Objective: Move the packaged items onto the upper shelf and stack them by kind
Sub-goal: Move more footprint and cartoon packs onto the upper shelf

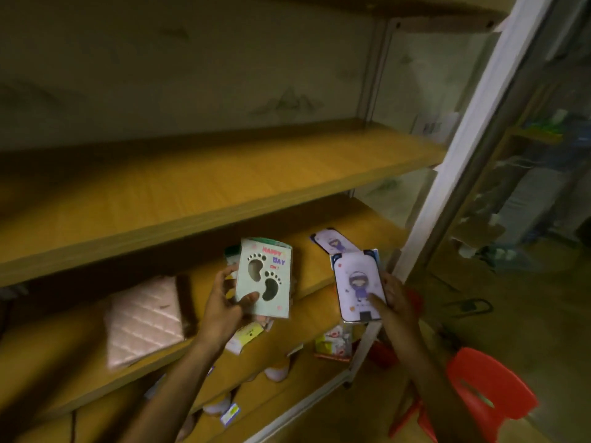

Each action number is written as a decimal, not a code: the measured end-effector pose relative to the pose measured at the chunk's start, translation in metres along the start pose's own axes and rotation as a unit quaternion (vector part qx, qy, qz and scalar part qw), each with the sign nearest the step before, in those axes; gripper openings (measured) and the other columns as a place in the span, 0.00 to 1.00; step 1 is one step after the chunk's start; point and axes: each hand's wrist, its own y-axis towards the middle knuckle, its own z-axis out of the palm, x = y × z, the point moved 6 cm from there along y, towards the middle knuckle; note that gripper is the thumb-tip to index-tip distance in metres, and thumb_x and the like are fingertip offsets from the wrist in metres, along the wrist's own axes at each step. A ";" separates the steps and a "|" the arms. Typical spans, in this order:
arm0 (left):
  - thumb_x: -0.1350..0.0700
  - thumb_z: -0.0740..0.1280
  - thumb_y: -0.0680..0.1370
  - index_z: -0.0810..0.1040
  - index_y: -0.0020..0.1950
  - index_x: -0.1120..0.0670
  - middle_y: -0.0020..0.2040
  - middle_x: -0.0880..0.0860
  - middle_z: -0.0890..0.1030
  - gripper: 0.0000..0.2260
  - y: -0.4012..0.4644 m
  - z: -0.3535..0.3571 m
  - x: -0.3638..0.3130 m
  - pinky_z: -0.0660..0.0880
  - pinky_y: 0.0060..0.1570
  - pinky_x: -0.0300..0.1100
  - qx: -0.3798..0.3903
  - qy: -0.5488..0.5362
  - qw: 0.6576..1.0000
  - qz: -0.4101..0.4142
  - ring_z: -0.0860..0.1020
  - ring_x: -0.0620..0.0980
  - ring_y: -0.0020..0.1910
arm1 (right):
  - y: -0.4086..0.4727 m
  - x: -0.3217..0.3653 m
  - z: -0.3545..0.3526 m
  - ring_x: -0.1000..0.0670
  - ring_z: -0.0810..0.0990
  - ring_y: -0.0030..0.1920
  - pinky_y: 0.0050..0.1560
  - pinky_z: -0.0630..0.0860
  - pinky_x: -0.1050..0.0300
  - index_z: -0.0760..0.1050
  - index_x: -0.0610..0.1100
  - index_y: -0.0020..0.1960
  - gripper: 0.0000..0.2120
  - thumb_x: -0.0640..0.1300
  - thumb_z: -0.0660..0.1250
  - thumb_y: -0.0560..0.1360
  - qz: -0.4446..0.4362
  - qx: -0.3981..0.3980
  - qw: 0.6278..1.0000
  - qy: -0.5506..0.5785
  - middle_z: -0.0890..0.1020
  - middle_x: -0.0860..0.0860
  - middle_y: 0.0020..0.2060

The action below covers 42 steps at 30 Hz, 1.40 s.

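My left hand (225, 302) grips a pale green packet (263, 278) with two footprint cut-outs and the words "HAPPY DAY", held upright in front of the middle shelf. My right hand (395, 297) holds a lilac packet (358, 287) printed with a cartoon girl, thumb across its face. A second lilac packet (332, 243) of the same kind lies on the middle shelf behind it. The upper shelf (204, 187) is a bare wooden board above both hands.
A pink quilted pouch (145, 318) lies on the middle shelf at left. Small boxes and packets (332, 342) sit on the lower shelf, below my hands. A white frame post (447, 174) bounds the shelving on the right. A red plastic stool (483, 391) stands on the floor.
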 end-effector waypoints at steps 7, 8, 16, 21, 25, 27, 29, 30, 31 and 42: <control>0.68 0.69 0.73 0.66 0.67 0.50 0.58 0.51 0.74 0.27 0.039 0.004 0.010 0.82 0.32 0.53 -0.124 -0.001 0.992 -0.008 0.79 0.51 0.50 | 0.096 -0.021 0.031 0.56 0.83 0.51 0.40 0.81 0.61 0.68 0.50 0.68 0.23 0.38 0.68 0.75 0.017 0.118 0.993 0.027 0.81 0.52 0.58; 0.68 0.69 0.73 0.66 0.67 0.50 0.59 0.52 0.73 0.27 0.042 0.007 0.013 0.82 0.31 0.51 -0.139 0.004 0.990 -0.012 0.79 0.51 0.49 | 0.107 -0.022 0.033 0.56 0.83 0.51 0.39 0.80 0.62 0.68 0.50 0.68 0.23 0.38 0.68 0.75 0.022 0.133 0.990 0.032 0.81 0.52 0.57; 0.61 0.73 0.73 0.67 0.71 0.56 0.61 0.59 0.77 0.29 0.040 0.016 0.010 0.78 0.48 0.48 -0.258 0.314 0.913 0.031 0.79 0.52 0.50 | 0.167 -0.036 0.031 0.54 0.82 0.51 0.38 0.81 0.62 0.67 0.48 0.67 0.23 0.34 0.67 0.75 0.053 0.216 0.973 0.061 0.80 0.48 0.57; 0.50 0.73 0.72 0.70 0.69 0.57 0.63 0.58 0.75 0.28 0.030 0.042 -0.011 0.70 0.55 0.50 -0.299 0.472 0.825 0.082 0.71 0.59 0.60 | 0.190 -0.047 0.022 0.57 0.83 0.46 0.35 0.80 0.63 0.67 0.50 0.68 0.23 0.38 0.67 0.76 0.057 0.234 0.970 0.035 0.81 0.50 0.55; 0.53 0.74 0.72 0.71 0.67 0.56 0.61 0.55 0.76 0.26 0.037 0.069 -0.008 0.71 0.52 0.46 -0.250 0.497 0.824 0.107 0.72 0.57 0.59 | 0.209 -0.056 0.019 0.54 0.82 0.50 0.40 0.82 0.58 0.66 0.50 0.69 0.23 0.38 0.66 0.77 0.054 0.247 0.967 0.020 0.81 0.49 0.57; 0.53 0.74 0.72 0.70 0.69 0.57 0.64 0.56 0.74 0.28 0.041 0.080 -0.002 0.72 0.56 0.50 -0.219 0.509 0.827 0.095 0.71 0.57 0.61 | 0.216 -0.060 0.019 0.52 0.82 0.51 0.43 0.82 0.55 0.66 0.51 0.68 0.23 0.38 0.66 0.77 0.056 0.251 0.966 0.008 0.80 0.48 0.58; 0.54 0.74 0.71 0.69 0.70 0.57 0.65 0.57 0.73 0.30 0.044 0.089 0.001 0.74 0.58 0.53 -0.201 0.502 0.836 0.091 0.71 0.58 0.62 | 0.220 -0.063 0.021 0.52 0.82 0.50 0.43 0.82 0.55 0.65 0.51 0.69 0.23 0.38 0.65 0.77 0.059 0.255 0.965 0.002 0.80 0.47 0.60; 0.54 0.74 0.70 0.68 0.70 0.56 0.65 0.57 0.72 0.30 0.045 0.092 0.001 0.75 0.58 0.53 -0.194 0.502 0.838 0.092 0.72 0.58 0.61 | 0.223 -0.063 0.023 0.53 0.81 0.49 0.42 0.81 0.57 0.64 0.50 0.70 0.24 0.38 0.65 0.77 0.059 0.258 0.964 -0.002 0.79 0.47 0.60; 0.53 0.75 0.70 0.68 0.70 0.56 0.65 0.57 0.72 0.31 0.047 0.094 0.002 0.75 0.57 0.54 -0.189 0.503 0.838 0.095 0.73 0.58 0.60 | 0.226 -0.065 0.025 0.54 0.81 0.48 0.42 0.81 0.58 0.64 0.50 0.70 0.24 0.38 0.65 0.77 0.059 0.259 0.964 -0.013 0.79 0.48 0.61; 0.50 0.73 0.68 0.68 0.70 0.55 0.63 0.56 0.72 0.32 0.056 0.094 0.007 0.77 0.54 0.53 -0.188 0.502 0.839 0.093 0.75 0.56 0.58 | 0.243 -0.072 0.036 0.46 0.79 0.56 0.38 0.81 0.56 0.65 0.48 0.69 0.23 0.44 0.66 0.77 -0.007 0.271 0.944 -0.186 0.79 0.47 0.59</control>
